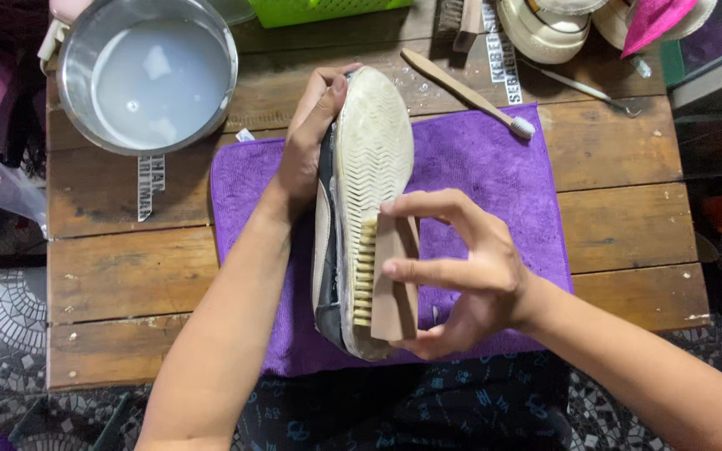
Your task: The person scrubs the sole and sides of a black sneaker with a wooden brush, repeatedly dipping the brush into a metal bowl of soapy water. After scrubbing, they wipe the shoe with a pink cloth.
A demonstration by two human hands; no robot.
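The metal bowl (148, 75) of cloudy water stands at the bench (127, 276) corner. The left hand (307, 150) clamps the shoe (365, 167), sole up, over the purple cloth (495, 184). The right hand (461, 267) grips the wooden brush (390, 280), bristles against the sole; the sole remains yellowed, so scrubbing appears unfinished.

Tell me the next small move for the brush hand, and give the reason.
Probably draw the wooden brush along the shoe sole toward the toe. The right hand presses its bristles against the heel end, the left hand steadies the shoe on its side over the purple cloth, and the tread ahead looks grimy.
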